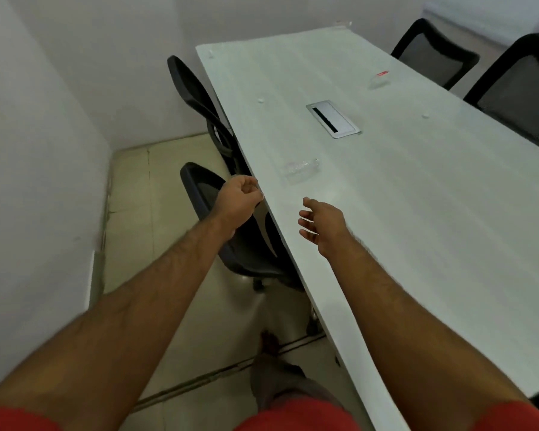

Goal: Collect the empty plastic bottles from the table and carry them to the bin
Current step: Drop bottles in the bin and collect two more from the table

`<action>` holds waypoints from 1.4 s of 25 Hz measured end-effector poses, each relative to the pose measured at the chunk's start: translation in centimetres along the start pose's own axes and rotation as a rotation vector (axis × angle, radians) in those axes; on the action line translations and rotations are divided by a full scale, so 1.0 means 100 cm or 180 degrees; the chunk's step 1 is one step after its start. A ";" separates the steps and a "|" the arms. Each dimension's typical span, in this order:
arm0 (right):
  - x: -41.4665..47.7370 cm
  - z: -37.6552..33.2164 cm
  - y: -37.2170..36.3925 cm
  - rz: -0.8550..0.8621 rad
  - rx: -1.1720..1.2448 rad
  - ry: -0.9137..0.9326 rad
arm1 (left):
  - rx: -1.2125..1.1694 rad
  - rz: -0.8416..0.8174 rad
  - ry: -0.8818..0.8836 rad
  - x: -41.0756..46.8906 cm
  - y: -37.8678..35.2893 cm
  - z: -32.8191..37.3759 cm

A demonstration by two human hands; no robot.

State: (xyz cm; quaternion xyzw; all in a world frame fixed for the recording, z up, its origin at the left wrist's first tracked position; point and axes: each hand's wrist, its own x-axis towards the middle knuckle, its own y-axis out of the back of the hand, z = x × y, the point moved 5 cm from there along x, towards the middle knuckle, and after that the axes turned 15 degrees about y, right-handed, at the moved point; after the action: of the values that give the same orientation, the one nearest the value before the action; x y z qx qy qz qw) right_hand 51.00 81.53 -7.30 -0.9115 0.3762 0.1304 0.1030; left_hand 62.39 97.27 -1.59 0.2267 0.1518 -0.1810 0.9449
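Head view, both bare arms reach forward over the near-left part of a long white table (417, 213). Left hand (235, 202) sits just off the table's left edge, above a black chair (218, 213); fingers loosely curled inward, empty, nothing gripped. Right hand (322, 223) hovers over the tabletop near that same edge, fingers spread and open, palm facing left, empty.

Clear crushed plastic bottle (301, 169) lies on its side on the table, just beyond both hands, a bit farther and between them; neither hand touches it. Second clear bottle with a red label (379, 79) lies far right on the table, well apart from the hands, blurred. Small white bits that look like bottle caps (261, 99) are scattered: one left of the cable box, one right at (425, 115), one at the far-left corner; too small to be sure.

Silver cable box (333, 119) with a dark slot is set into the table middle. Second black chair (196, 98) is tucked at the left side farther back. Two black mesh chairs (436, 54) stand on the far right side. Pale tiled floor (137, 188) at left, plain white wall behind. Red sleeves at bottom edge. No bin in view.
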 end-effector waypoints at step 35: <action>0.476 -0.055 -0.325 0.2359 0.0197 0.0270 | 0.1546 -0.1608 -0.0729 0.651 0.040 0.193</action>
State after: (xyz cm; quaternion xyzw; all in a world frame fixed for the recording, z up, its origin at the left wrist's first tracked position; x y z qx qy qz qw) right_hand 107.53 71.15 -14.18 -0.7145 0.6883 0.1095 0.0607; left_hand 125.80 73.48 -7.74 0.3779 0.0490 -0.4636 0.7999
